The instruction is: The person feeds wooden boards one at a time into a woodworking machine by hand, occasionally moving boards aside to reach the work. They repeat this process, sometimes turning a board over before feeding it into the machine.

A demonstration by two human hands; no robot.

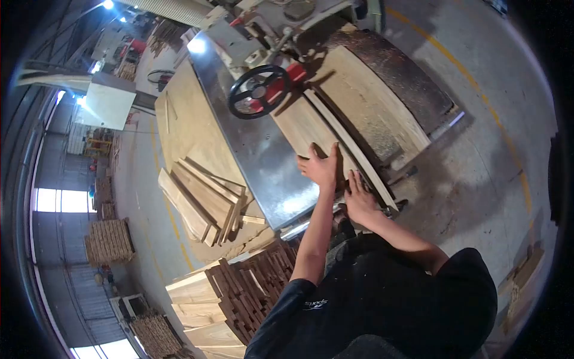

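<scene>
A pale wooden board point(301, 124) lies on the machine's shiny metal table point(263, 155), its far end under a black handwheel point(259, 91). My left hand point(321, 169) rests on the board's top with thumb and fingers spread. Closer to me, my right hand point(361, 201) is at the board's near end, fingers stretched out. A long, narrow light-coloured strip point(351, 148) runs along the board's right side. How firmly either hand presses on the wood cannot be seen.
Loose boards point(206, 197) lie on a plywood sheet point(194, 128) to the left. Stacked timber point(239, 299) stands close at my lower left. Right of the machine table is a sawdust-covered wooden trough point(373, 116). Bundled wood point(110, 241) stands farther off.
</scene>
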